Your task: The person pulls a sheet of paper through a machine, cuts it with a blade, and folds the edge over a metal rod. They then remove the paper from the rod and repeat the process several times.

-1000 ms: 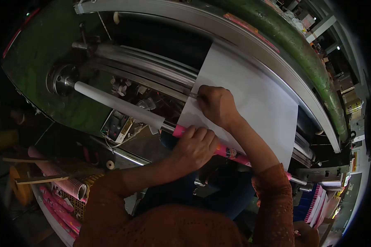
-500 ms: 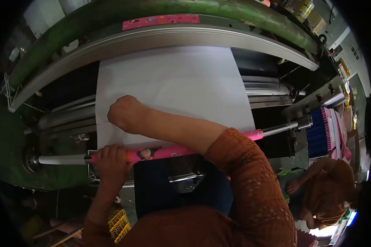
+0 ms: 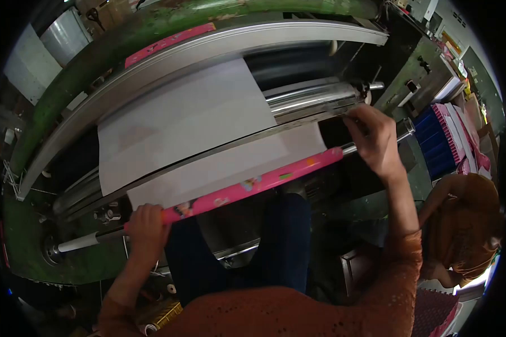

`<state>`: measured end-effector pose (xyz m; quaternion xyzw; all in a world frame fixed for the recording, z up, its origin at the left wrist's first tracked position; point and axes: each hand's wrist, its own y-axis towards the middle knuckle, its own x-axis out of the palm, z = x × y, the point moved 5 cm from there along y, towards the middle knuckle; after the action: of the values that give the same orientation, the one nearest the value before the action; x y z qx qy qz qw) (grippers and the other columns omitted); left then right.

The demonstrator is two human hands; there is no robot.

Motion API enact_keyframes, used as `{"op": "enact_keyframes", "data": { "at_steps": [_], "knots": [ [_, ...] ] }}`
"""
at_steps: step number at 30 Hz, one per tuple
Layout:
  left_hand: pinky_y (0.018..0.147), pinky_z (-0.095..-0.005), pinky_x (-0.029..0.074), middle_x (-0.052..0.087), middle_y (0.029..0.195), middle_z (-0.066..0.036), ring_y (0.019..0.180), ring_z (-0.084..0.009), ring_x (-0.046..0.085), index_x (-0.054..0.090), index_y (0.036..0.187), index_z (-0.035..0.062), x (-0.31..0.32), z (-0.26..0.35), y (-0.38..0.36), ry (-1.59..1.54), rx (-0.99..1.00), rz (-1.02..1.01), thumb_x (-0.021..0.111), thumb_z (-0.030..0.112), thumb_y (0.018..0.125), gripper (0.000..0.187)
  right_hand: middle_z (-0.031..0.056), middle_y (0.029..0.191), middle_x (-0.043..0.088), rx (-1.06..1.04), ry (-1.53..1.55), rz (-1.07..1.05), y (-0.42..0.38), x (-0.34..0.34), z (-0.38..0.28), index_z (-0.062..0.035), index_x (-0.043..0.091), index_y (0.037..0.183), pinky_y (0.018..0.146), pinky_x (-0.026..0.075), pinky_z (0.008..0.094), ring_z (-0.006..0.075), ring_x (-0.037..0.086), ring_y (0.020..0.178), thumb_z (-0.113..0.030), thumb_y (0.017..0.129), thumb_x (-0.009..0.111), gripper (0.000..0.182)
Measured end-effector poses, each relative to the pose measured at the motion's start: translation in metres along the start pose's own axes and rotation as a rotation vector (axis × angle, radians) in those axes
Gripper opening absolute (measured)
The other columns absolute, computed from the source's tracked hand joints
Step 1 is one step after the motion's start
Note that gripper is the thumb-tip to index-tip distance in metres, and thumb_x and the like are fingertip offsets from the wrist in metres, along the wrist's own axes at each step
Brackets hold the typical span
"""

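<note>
A pink printed roll on a metal shaft lies across in front of me, its white back side showing on the sheet that leads to it. My left hand is wrapped around the roll's left end. The upper white sheet comes down from the machine to a thin metal bar. Below that bar, the lower white sheet runs to the roll, its side edges out of line with the upper one. My right hand, fingers closed, is at the bar's right end; what it pinches is hidden.
A long metal beam and a green roller span the back. Metal rollers lie behind the bar. Blue and pink stacked material stands at right. Another person in a brown top is at the lower right.
My right hand has swept from the sheet's left side to the bar's right end. The single sheet now shows as two parts at the bar. The view has turned; my left hand stays on the roll.
</note>
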<state>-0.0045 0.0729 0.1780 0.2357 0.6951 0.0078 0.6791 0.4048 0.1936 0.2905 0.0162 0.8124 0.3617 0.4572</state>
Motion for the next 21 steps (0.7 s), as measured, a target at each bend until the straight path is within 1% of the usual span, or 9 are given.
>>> {"op": "enact_keyframes", "data": {
  "at_steps": [2, 3, 6, 7, 11, 16, 17, 19, 21],
  "knots": [
    [0.076, -0.0401, 0.046, 0.056, 0.089, -0.011, 0.086, -0.0296, 0.056, 0.054, 0.091, 0.0068, 0.006, 0.067, 0.055, -0.055, 0.012, -0.110, 0.075, 0.020, 0.067, 0.035, 0.0081, 0.073, 0.059, 0.177, 0.193, 0.101, -0.041, 0.002, -0.009, 0.0012, 0.062, 0.087, 0.060, 0.046, 0.0260, 0.0135, 0.056, 0.064, 0.004, 0.083, 0.064, 0.006],
    [0.074, -0.0386, 0.047, 0.056, 0.088, -0.010, 0.085, -0.0283, 0.057, 0.054, 0.089, 0.0072, 0.013, 0.102, 0.082, -0.049, 0.068, -0.087, 0.072, 0.020, 0.070, 0.030, 0.0136, 0.077, 0.062, 0.176, 0.208, 0.158, -0.061, 0.005, -0.006, 0.0008, 0.062, 0.087, 0.062, 0.049, 0.0318, 0.0278, 0.063, 0.067, 0.001, 0.078, 0.069, 0.011],
    [0.064, -0.0336, 0.049, 0.058, 0.083, -0.008, 0.078, -0.0235, 0.060, 0.058, 0.085, 0.0071, 0.038, 0.206, 0.159, -0.051, 0.240, 0.071, 0.062, 0.018, 0.077, 0.013, 0.0106, 0.073, 0.060, 0.325, 0.339, 0.228, -0.107, 0.005, -0.001, 0.0008, 0.062, 0.085, 0.060, 0.047, 0.0267, 0.0187, 0.059, 0.063, 0.001, 0.081, 0.068, 0.007],
    [0.061, -0.0327, 0.049, 0.059, 0.081, -0.007, 0.075, -0.0220, 0.060, 0.060, 0.084, 0.0077, 0.048, 0.240, 0.183, -0.045, 0.243, 0.084, 0.060, 0.015, 0.078, 0.010, 0.0060, 0.073, 0.061, 0.398, 0.388, 0.239, -0.122, 0.004, 0.005, 0.0008, 0.062, 0.085, 0.059, 0.044, 0.0234, 0.0111, 0.055, 0.063, -0.001, 0.084, 0.067, 0.006],
    [0.057, -0.0308, 0.049, 0.061, 0.077, -0.006, 0.069, -0.0193, 0.062, 0.064, 0.084, 0.0074, 0.059, 0.343, 0.258, -0.066, 0.161, 0.117, 0.059, 0.014, 0.078, 0.010, -0.0010, 0.079, 0.063, 0.643, 0.476, 0.446, -0.165, -0.009, 0.041, 0.0020, 0.062, 0.088, 0.060, 0.043, 0.0202, 0.0039, 0.053, 0.068, -0.003, 0.087, 0.067, 0.007],
    [0.061, -0.0338, 0.049, 0.061, 0.082, -0.010, 0.074, -0.0229, 0.062, 0.061, 0.088, 0.0016, 0.055, 0.370, 0.284, -0.428, 0.284, 0.127, 0.062, 0.022, 0.073, 0.025, 0.0023, 0.082, 0.064, 0.551, 0.617, 0.579, -0.143, -0.009, 0.034, 0.0028, 0.060, 0.095, 0.071, 0.045, 0.0193, 0.0067, 0.057, 0.075, -0.006, 0.091, 0.064, 0.010],
    [0.073, -0.0353, 0.048, 0.062, 0.090, -0.013, 0.085, -0.0254, 0.061, 0.060, 0.091, 0.0025, 0.050, 0.369, 0.275, -0.337, 0.365, -0.047, 0.061, 0.022, 0.073, 0.026, 0.0025, 0.082, 0.064, 0.498, 0.663, 0.613, -0.134, -0.004, 0.029, 0.0025, 0.060, 0.095, 0.072, 0.045, 0.0196, 0.0070, 0.057, 0.075, -0.007, 0.091, 0.064, 0.011],
    [0.087, -0.0401, 0.043, 0.062, 0.098, -0.010, 0.096, -0.0235, 0.058, 0.059, 0.113, 0.0016, 0.044, 0.349, 0.251, -0.284, 0.356, 0.139, 0.055, 0.021, 0.081, 0.038, 0.0030, 0.083, 0.064, 0.461, 0.683, 0.646, -0.120, 0.002, 0.016, 0.0016, 0.060, 0.094, 0.072, 0.045, 0.0200, 0.0071, 0.057, 0.076, -0.008, 0.092, 0.064, 0.011],
    [0.094, -0.0418, 0.040, 0.059, 0.101, -0.012, 0.099, -0.0232, 0.054, 0.058, 0.112, -0.0008, 0.029, 0.310, 0.205, -0.088, 0.366, 0.403, 0.053, 0.022, 0.083, 0.038, 0.0029, 0.083, 0.064, 0.420, 0.723, 0.648, -0.100, 0.009, 0.002, 0.0002, 0.059, 0.092, 0.071, 0.045, 0.0203, 0.0069, 0.056, 0.075, -0.007, 0.092, 0.062, 0.008]
  ]
}}
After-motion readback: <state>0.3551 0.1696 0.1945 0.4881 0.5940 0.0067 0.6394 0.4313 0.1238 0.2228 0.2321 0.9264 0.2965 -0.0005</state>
